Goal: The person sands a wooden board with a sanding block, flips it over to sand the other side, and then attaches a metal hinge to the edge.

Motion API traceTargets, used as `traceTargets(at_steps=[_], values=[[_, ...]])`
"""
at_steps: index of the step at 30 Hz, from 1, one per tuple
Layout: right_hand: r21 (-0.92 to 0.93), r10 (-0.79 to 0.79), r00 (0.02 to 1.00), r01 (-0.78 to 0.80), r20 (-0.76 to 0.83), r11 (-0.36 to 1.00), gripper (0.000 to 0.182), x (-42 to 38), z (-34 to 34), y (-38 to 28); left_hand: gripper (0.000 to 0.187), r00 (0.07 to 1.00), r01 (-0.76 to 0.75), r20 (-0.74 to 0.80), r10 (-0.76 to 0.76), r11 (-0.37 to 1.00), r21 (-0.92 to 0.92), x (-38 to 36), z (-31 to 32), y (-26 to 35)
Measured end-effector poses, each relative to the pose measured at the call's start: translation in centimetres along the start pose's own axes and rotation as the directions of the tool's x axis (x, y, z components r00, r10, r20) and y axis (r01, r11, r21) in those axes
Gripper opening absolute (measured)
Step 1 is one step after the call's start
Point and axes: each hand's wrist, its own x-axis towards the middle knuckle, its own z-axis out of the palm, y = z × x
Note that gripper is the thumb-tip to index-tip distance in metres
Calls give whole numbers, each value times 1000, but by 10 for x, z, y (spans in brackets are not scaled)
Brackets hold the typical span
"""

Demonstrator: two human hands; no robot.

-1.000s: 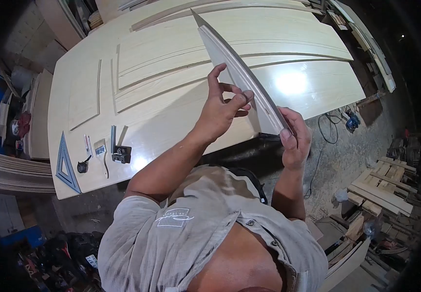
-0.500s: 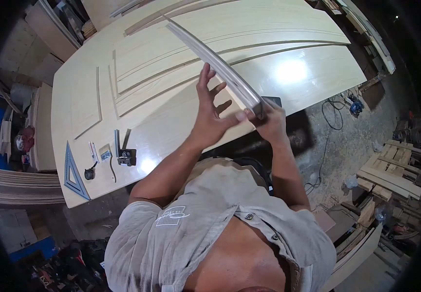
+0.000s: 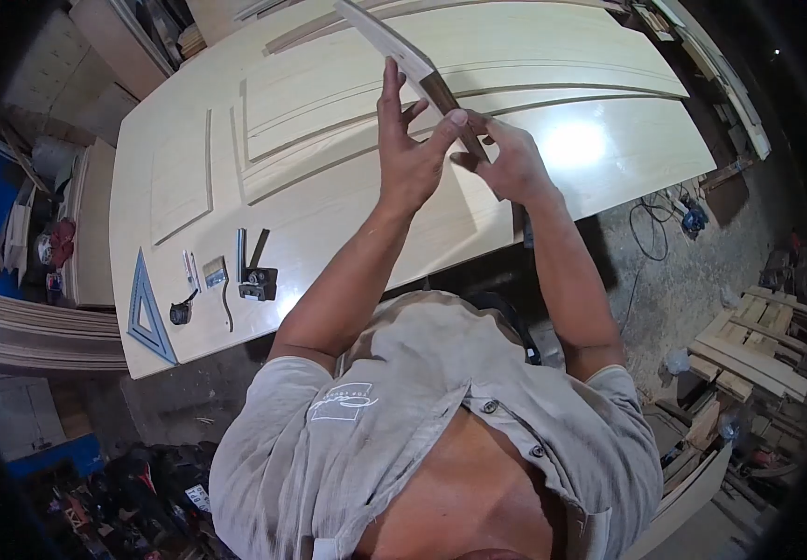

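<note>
A long, narrow wooden strip slants up and away in front of me, above the pale table. Its near part shows a brown face, and the far part looks whitish. My left hand has its thumb pressed on the strip, with the other fingers stretched along its left side. Close to the near end, my right hand wraps its fingers and thumb around the strip. My hands partly hide the near end.
A large pale wooden panel forms the work surface, with thin strips on it. At its left front lie a blue set square, tape measure, paintbrush and a black tool with metal rods. Wood scraps lie on the floor at right.
The strip has turned, showing a brown face where a silvery-looking curved side was visible. My left hand has moved slightly up and right, and my right hand up. The view has shifted a little.
</note>
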Motion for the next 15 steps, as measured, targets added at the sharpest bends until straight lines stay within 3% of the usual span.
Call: traceTargets(at_steps=[2,4,6,7,10,11,12,14,15], values=[[-149,12,986,-37,-169,988,45,2,9,-3,103,1000,-25,-10,25,1000,5,4,2,0],[-143,-14,969,-22,-245,989,40,6,12,0,97,998,-33,47,33,999,-12,7,2,-2],[-176,-32,921,-40,-388,984,34,11,8,2,90,992,114,77,-103,981,-158,16,-10,-2],[-151,-45,879,-31,-474,988,30,15,7,9,89,991,136,9,-136,983,-122,26,-20,-14],[-73,-53,871,20,-489,997,33,40,-20,-14,96,956,280,-99,-276,959,30,45,-51,-84],[4,53,909,-56,-414,998,34,50,-35,-42,98,929,346,-147,-341,938,8,44,-57,-99],[0,43,903,-48,-428,999,34,63,-49,-57,100,895,409,-191,-404,912,-15,42,-62,-114],[-15,1,980,-4,-199,1000,37,82,-70,-81,99,824,502,-204,-528,848,-169,26,-72,-154],[-16,7,978,-11,-208,1000,37,87,-77,-97,93,819,522,-138,-557,823,-223,10,-67,-134]])
